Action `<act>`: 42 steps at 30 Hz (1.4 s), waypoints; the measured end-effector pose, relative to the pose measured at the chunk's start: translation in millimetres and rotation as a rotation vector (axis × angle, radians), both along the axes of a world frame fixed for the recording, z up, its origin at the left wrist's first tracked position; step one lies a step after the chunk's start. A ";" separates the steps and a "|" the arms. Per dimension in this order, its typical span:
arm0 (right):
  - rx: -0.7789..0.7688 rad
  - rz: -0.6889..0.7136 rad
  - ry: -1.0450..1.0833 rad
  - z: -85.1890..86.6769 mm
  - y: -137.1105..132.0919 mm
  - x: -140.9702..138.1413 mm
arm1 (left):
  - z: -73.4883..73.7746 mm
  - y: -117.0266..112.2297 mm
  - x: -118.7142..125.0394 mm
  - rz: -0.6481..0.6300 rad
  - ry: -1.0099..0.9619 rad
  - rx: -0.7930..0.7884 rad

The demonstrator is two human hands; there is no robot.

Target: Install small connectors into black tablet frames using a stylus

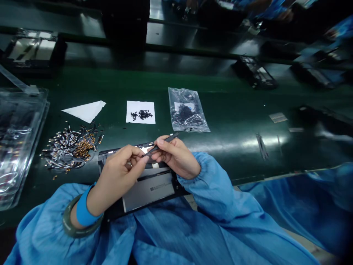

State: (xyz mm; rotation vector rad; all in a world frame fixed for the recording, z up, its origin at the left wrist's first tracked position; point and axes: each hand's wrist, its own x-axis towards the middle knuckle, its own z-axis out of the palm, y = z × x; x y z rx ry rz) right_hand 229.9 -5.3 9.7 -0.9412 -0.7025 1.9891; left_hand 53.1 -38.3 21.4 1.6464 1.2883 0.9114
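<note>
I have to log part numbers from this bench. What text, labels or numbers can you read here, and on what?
Nothing here can be read.
Grey panel of the opened device: dark printed mark, too blurred to read.
Clear bag of dark parts: white label, too small to read.
Pale strip on the green table: fine lines, unreadable.
Dark tool in the right hand: no marking shows.

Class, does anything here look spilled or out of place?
Small metal parts lie scattered loose on the green belt left of the left hand, strays outside the heap, while the black screws sit on a white sheet. The dark tool in the right hand looks intact.
</note>
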 end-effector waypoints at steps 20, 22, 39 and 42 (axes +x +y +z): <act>-0.006 -0.006 -0.022 -0.6 0.3 2.9 | 11.3 -3.5 1.6 -0.058 -0.084 -0.178; 0.002 -0.009 -0.026 -0.9 0.0 3.1 | 11.8 -3.0 2.1 -0.064 -0.122 -0.225; 0.009 -0.025 -0.081 1.0 0.1 2.7 | 9.6 -2.2 2.5 -0.078 -0.111 -0.201; 0.012 -0.029 -0.085 0.7 0.0 2.2 | 9.4 -1.0 3.1 -0.078 -0.131 -0.210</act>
